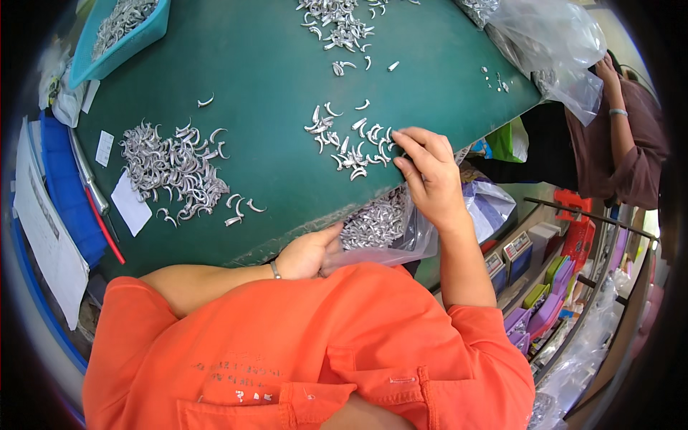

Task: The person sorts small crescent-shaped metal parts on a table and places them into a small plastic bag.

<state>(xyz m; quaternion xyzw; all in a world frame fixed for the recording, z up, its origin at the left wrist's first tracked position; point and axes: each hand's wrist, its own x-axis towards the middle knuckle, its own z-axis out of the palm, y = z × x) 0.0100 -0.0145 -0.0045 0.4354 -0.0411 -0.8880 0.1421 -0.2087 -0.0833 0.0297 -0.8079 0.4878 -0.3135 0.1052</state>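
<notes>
At the near table edge, my left hand (309, 252) grips the rim of a clear plastic bag (401, 252), its fingers partly hidden by the bag. The bag hangs below the edge, filled with small curved silver metal pieces (373, 221). My right hand (433, 175) is over the edge, thumb and index finger apart, with the fingertips beside a loose scatter of the same claw-shaped pieces (358, 147). No piece shows clearly between them. A larger heap of these pieces (172, 165) lies on the left of the green tabletop (258, 93).
More pieces lie in a far pile (337, 21) and a turquoise basket (136, 43). White paper slips (131, 203) and a red pen (104, 223) are at left. Large plastic bags (545, 36) stand far right, near another person (623, 136). Shelves with coloured bins (552, 297) are at right.
</notes>
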